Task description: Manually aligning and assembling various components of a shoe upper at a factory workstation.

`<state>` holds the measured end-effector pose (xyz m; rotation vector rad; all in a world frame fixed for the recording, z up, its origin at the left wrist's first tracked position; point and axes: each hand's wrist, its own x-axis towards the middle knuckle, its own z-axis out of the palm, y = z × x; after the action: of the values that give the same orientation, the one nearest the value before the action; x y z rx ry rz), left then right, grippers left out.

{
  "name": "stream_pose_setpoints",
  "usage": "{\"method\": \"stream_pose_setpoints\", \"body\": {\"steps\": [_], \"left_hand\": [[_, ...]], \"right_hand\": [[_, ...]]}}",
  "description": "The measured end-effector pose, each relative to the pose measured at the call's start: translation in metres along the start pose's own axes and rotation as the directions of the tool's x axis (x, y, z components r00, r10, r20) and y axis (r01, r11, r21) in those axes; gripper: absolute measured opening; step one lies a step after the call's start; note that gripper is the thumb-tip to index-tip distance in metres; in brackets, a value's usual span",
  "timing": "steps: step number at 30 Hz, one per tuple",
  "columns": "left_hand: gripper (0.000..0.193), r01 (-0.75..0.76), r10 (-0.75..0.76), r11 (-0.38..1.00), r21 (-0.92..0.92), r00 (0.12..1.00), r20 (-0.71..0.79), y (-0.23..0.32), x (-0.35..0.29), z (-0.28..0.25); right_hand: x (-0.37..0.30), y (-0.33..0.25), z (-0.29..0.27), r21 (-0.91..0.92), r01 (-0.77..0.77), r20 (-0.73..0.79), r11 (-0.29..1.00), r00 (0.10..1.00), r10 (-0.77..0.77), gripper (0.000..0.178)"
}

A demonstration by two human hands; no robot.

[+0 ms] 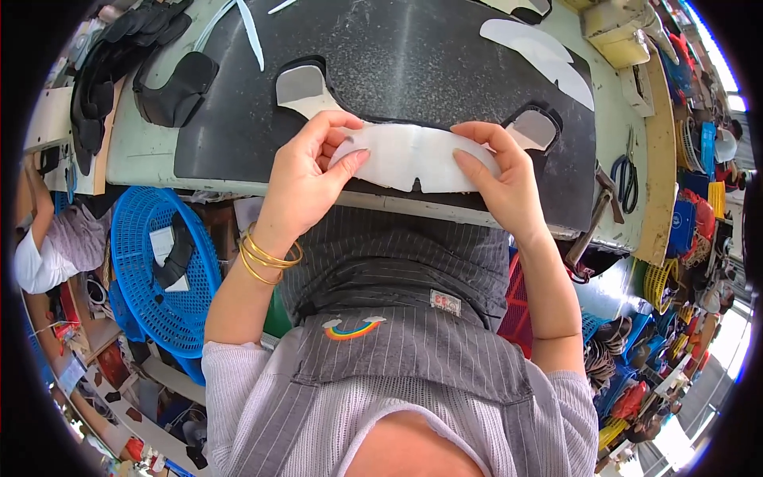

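Between my two hands a white curved shoe stiffener piece is stretched out, with a small notch in its lower edge. My left hand pinches its left end between thumb and fingers. Its right end is gripped the same way by my right hand. Beneath and behind it lies a black-edged shoe upper piece with pale lining, its two ends showing beyond my hands. The middle of that upper is mostly covered by the white piece. Under everything is a dark work board.
White cut pieces lie at the far right of the board. Scissors and a hammer rest at the right edge. Black shoe parts are stacked far left, above a blue basket. A co-worker's arm shows at left.
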<state>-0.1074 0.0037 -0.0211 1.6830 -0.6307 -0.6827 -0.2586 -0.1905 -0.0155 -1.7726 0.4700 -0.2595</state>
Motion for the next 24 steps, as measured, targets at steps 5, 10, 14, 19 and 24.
{"method": "stream_pose_setpoints", "body": {"steps": [5, 10, 14, 19, 24], "left_hand": [[0.027, -0.279, 0.269, 0.831, 0.482, 0.959, 0.091, 0.013, -0.005, 0.003], [0.045, -0.391, 0.560, 0.363, 0.846, 0.817, 0.137, 0.028, -0.006, 0.015], [0.071, -0.649, 0.476, 0.455, 0.610, 0.756, 0.449, 0.014, 0.003, 0.022], [0.075, -0.642, 0.421, 0.478, 0.599, 0.766, 0.486, 0.019, 0.004, 0.022], [0.066, -0.622, 0.356, 0.625, 0.472, 0.765, 0.537, 0.047, 0.017, 0.009]], "right_hand": [[-0.002, -0.007, 0.000, -0.297, 0.194, -0.013, 0.935, 0.978, -0.207, 0.024], [-0.009, -0.004, 0.006, -0.334, 0.193, -0.057, 0.923, 0.973, -0.224, 0.022], [-0.015, -0.006, 0.015, -0.466, 0.305, -0.095, 0.831, 0.916, -0.390, 0.025], [-0.021, -0.011, 0.005, -0.839, 0.327, 0.047, 0.435, 0.839, -0.542, 0.045], [-0.017, -0.023, -0.005, -0.547, 0.543, 0.286, 0.637, 0.836, -0.468, 0.058]]}}
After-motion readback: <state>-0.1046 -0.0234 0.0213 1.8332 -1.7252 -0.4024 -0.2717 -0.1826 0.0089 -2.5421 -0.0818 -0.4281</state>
